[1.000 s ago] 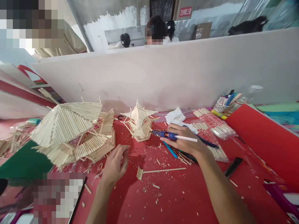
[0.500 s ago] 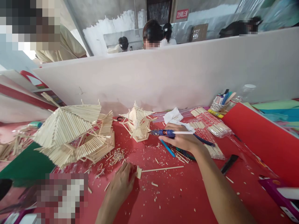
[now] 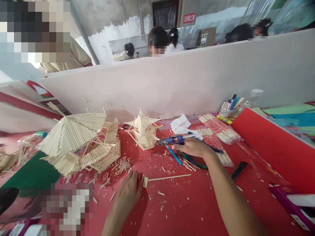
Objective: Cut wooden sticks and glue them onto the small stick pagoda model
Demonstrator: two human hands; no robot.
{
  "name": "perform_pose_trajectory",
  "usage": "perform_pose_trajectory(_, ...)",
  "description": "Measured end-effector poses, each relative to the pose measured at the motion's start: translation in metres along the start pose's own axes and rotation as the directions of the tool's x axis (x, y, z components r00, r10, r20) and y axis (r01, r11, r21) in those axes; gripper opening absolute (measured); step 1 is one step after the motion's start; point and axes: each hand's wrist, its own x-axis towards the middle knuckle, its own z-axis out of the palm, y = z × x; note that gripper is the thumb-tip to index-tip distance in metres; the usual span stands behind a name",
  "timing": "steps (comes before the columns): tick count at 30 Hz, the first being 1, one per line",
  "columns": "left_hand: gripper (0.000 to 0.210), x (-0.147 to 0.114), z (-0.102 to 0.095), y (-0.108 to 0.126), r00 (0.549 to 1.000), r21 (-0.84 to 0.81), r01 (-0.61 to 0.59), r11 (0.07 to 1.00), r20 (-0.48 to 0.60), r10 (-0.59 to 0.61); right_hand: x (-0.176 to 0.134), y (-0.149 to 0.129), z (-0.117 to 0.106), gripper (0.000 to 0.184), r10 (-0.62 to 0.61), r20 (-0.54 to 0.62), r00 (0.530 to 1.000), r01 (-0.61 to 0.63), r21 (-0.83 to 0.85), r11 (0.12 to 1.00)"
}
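1. On the red surface point(image 3: 177, 209), a short row of sticks point(image 3: 145, 182) lies at the curled fingertips of the left grip point(image 3: 131, 188); whether they pinch it, I cannot tell.
2. The right grip point(image 3: 191, 147) wraps the blue glue gun point(image 3: 173, 140).
3. Best to steady the row flat, fingers clear of the nozzle point(image 3: 161, 142).

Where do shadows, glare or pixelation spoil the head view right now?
Head view: soft shadow on the red table, beside the left hand; glare on the plastic wrap at right; coarse pixel blocks at upper left, lower left and above the white partition.
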Motion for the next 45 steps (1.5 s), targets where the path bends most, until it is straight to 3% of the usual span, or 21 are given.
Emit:
perform_pose_trajectory(3, 0.013, 0.000, -0.001, 0.001, 0.999, 0.020, -0.040, 0.999, 0.012, 0.040, -0.003, -0.004, -0.005, 0.046, 0.049, 0.023, 0.999, -0.048, -0.043, 0.998)
perform_pose_trajectory(7, 0.015, 0.002, -0.002, 0.003, 0.997, 0.032, -0.082, 0.996, -0.008, 0.082, -0.013, -0.019, -0.012, 0.043, -0.037, -0.035, 0.999, 0.035, -0.056, 0.998)
perform_pose_trajectory(10, 0.016, 0.002, -0.001, 0.002, 0.995, 0.029, -0.102, 0.994, -0.009, 0.102, -0.019, -0.023, -0.013, 0.038, -0.059, -0.007, 0.998, 0.058, -0.060, 0.996)
perform_pose_trajectory(19, 0.017, 0.003, 0.002, 0.002, 0.998, -0.008, 0.008, 1.000, 0.060, -0.008, 0.002, 0.022, 0.007, 0.018, -0.146, 0.072, 0.987, 0.143, 0.048, 0.989)
perform_pose_trajectory(24, 0.017, 0.006, -0.003, 0.001, 0.995, -0.038, 0.021, 0.999, 0.100, -0.017, 0.004, 0.031, 0.015, 0.029, -0.137, 0.118, 0.984, 0.125, 0.110, 0.986)
perform_pose_trajectory(28, 0.017, 0.008, -0.005, 0.000, 0.991, -0.062, 0.039, 0.997, 0.134, -0.030, 0.004, 0.039, 0.018, 0.024, -0.074, 0.134, 0.988, 0.041, 0.236, 0.971)
perform_pose_trajectory(31, 0.016, 0.008, -0.002, -0.002, 0.991, -0.071, 0.049, 0.996, 0.131, -0.039, 0.005, 0.046, 0.023, 0.028, 0.035, 0.157, 0.987, -0.110, 0.503, 0.857)
perform_pose_trajectory(34, 0.015, 0.007, 0.003, -0.006, 0.993, -0.075, 0.042, 0.996, 0.115, -0.033, 0.009, 0.051, 0.031, 0.034, 0.139, 0.170, 0.976, -0.220, 0.747, 0.627)
perform_pose_trajectory(40, 0.017, 0.006, 0.007, -0.011, 0.994, -0.066, 0.016, 0.998, 0.106, -0.009, 0.016, 0.049, 0.042, 0.030, 0.216, 0.238, 0.947, -0.305, 0.878, 0.370)
perform_pose_trajectory(45, 0.019, 0.007, 0.004, -0.011, 0.995, -0.073, -0.006, 0.997, 0.098, 0.013, 0.023, 0.047, 0.045, 0.021, 0.218, 0.271, 0.938, -0.323, 0.910, 0.259)
